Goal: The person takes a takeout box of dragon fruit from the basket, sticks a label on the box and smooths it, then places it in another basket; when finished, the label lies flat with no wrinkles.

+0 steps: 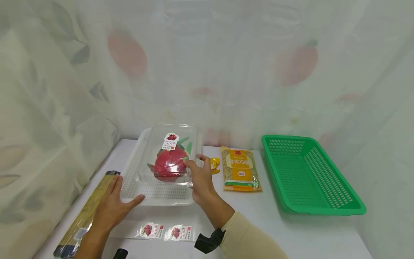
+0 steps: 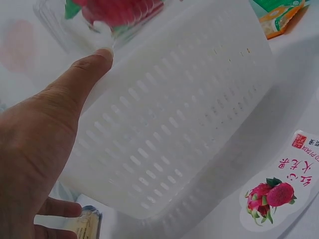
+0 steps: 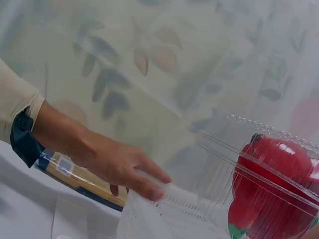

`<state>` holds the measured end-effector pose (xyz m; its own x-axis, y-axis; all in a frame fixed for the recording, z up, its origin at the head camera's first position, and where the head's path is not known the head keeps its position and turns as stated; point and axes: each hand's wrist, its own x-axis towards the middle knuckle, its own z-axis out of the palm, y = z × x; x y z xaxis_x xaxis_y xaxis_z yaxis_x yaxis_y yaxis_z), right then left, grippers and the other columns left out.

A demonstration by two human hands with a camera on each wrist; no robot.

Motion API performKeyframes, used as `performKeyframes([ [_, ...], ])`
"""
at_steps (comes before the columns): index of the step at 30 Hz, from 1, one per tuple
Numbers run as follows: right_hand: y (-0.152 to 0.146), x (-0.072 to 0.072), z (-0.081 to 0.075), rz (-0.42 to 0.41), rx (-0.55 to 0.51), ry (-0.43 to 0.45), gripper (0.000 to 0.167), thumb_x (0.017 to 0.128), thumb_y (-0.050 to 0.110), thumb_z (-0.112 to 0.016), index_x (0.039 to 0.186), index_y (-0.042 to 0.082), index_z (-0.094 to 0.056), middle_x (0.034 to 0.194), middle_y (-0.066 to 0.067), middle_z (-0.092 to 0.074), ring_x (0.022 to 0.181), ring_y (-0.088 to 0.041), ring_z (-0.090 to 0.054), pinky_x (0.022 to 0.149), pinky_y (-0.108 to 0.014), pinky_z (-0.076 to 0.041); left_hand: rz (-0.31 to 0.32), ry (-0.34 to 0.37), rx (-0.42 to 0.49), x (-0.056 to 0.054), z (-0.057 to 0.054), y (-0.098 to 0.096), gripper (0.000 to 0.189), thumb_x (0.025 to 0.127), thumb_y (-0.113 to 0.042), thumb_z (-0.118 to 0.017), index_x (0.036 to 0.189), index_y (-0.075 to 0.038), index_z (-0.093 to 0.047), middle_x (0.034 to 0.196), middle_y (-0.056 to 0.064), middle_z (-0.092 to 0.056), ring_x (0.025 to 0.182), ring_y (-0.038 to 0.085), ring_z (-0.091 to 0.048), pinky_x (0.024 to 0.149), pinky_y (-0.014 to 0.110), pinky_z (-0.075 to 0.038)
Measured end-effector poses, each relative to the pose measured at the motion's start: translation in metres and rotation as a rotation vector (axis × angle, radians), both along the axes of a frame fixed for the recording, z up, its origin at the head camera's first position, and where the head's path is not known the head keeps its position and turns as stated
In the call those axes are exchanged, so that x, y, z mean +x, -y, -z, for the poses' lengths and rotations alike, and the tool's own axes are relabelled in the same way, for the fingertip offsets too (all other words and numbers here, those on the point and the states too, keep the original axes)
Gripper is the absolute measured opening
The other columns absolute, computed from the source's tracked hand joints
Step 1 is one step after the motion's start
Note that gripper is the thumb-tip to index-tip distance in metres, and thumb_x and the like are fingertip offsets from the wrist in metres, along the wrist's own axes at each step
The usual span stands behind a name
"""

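Observation:
My right hand [image 1: 202, 177] grips a clear plastic clamshell box [image 1: 147, 169] by its right side, thumb on top and the other fingers mostly hidden. Inside is a red dragon fruit [image 1: 169, 162] with green tips; a dragon fruit label [image 1: 170, 141] sits on the lid. The box is tilted over a white perforated basket [image 1: 158, 193]. At the basket's front left corner, my left hand [image 1: 111, 207] has its thumb [image 2: 82, 74] against the front rim and its spread fingers along the left side. In the right wrist view, the left hand [image 3: 119, 164] touches that corner.
Two dragon fruit stickers [image 1: 152, 230] lie on a strip before the basket. A long yellowish packet [image 1: 87, 212] lies at left. Right of the basket are a small yellow packet [image 1: 215, 166], a yellow-and-orange food bag [image 1: 240, 169] and a green basket [image 1: 310, 180]. Printed curtains surround the table.

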<state>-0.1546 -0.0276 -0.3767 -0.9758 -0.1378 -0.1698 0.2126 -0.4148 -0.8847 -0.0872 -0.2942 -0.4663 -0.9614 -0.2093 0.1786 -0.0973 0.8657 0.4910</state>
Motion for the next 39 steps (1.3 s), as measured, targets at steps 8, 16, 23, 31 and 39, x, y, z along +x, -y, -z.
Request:
performKeyframes([
  [8, 0.02, -0.002, 0.017, -0.023, 0.08, 0.021, 0.062, 0.085, 0.029, -0.07, 0.135, 0.019, -0.034, 0.117, -0.013, -0.052, 0.1, -0.027, -0.059, 0.085, -0.043, -0.051, 0.0, -0.013, -0.011, 0.0, 0.0, 0.001, 0.116, 0.077, -0.065, -0.068, 0.153, 0.001, -0.01, 0.157, 0.022, -0.008, 0.132, 0.055, -0.022, 0.095, 0.071, -0.026],
  [16, 0.034, -0.005, 0.029, -0.014, 0.159, 0.062, 0.06, 0.083, 0.029, -0.071, 0.132, 0.02, -0.037, 0.119, -0.012, -0.049, 0.103, -0.03, -0.054, 0.079, -0.05, -0.051, 0.0, -0.029, -0.01, 0.0, 0.001, 0.001, 0.115, 0.076, -0.064, -0.069, 0.153, 0.001, -0.013, 0.157, 0.022, -0.011, 0.131, 0.055, -0.024, 0.095, 0.071, -0.027],
  [23, 0.045, -0.01, 0.037, 0.028, 0.222, 0.088, 0.061, 0.081, 0.028, -0.073, 0.13, 0.017, -0.039, 0.122, -0.011, -0.046, 0.107, -0.031, -0.049, 0.066, -0.043, -0.048, -0.008, -0.009, -0.008, 0.001, -0.001, -0.001, 0.116, 0.076, -0.064, -0.069, 0.152, 0.001, -0.013, 0.156, 0.024, -0.01, 0.131, 0.056, -0.023, 0.096, 0.071, -0.026],
  [31, 0.058, -0.013, 0.044, 0.025, 0.271, 0.123, 0.065, 0.079, 0.029, -0.074, 0.131, 0.015, -0.038, 0.119, -0.009, -0.049, 0.1, -0.029, -0.05, 0.062, -0.04, -0.043, -0.003, -0.012, -0.003, 0.001, 0.0, 0.0, 0.115, 0.077, -0.064, -0.068, 0.153, 0.0, -0.011, 0.156, 0.023, -0.011, 0.131, 0.056, -0.024, 0.095, 0.071, -0.027],
  [39, 0.061, -0.015, 0.051, -0.008, 0.293, 0.133, 0.064, 0.081, 0.031, -0.073, 0.132, 0.015, -0.037, 0.116, -0.009, -0.051, 0.098, -0.029, -0.05, 0.06, -0.038, -0.041, 0.001, -0.004, -0.008, 0.002, -0.001, 0.0, 0.114, 0.077, -0.063, -0.069, 0.153, 0.0, -0.011, 0.157, 0.022, -0.01, 0.132, 0.055, -0.023, 0.097, 0.07, -0.026],
])
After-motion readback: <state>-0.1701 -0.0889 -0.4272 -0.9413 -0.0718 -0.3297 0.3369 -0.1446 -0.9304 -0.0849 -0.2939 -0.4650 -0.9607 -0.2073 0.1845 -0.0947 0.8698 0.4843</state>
